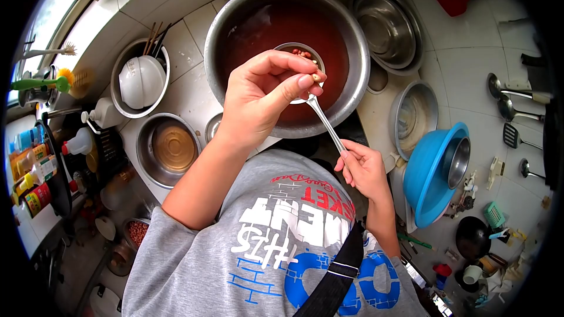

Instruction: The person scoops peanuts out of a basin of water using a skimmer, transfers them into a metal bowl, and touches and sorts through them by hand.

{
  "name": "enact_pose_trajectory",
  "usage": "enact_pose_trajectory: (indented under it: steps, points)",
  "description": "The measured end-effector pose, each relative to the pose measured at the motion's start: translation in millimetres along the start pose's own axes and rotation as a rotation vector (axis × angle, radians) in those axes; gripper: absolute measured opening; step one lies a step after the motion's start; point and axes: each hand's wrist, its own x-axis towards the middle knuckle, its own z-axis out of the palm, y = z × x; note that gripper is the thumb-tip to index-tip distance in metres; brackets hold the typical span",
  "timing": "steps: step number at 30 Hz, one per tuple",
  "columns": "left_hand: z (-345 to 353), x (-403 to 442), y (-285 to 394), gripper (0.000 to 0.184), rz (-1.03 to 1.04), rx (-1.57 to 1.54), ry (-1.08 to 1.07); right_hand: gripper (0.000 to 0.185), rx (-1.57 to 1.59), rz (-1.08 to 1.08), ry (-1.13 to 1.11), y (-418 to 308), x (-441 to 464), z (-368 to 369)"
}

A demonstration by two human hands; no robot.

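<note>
My left hand (pixel 258 91) is raised over a large metal basin (pixel 214 53) of reddish liquid (pixel 247 29). Thumb and fingers pinch a small pale peanut (pixel 317 77). Just behind the fingertips is the bowl of a metal ladle (pixel 326 120), partly covered by the hand, with several red and pale peanuts (pixel 304 53) in it. Lower right, my right hand (pixel 363 167) grips the end of the ladle's handle. The ladle's bowl is above the liquid or at its surface; I cannot tell which.
Left of the basin stand a pot with a white bowl (pixel 141 82) and chopsticks, and a metal bowl (pixel 170 147). Nested metal basins (pixel 385 26) and a blue basin (pixel 420 188) stand at the right. A container of red peanuts (pixel 138 232) is low at the left. Utensils hang on the right wall.
</note>
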Motion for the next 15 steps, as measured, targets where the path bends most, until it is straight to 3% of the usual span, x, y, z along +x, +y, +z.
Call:
enact_pose_trajectory:
  steps: [9, 15]
  points:
    - [2, -1, 1, 0.012, 0.021, 0.054, -0.022, 0.035, -0.004, 0.002, 0.004, 2, -1, 1]
    - [12, -2, -1, 0.016, 0.148, 0.231, -0.017, 0.036, 0.001, 0.009, 0.012, 3, -2, 3]
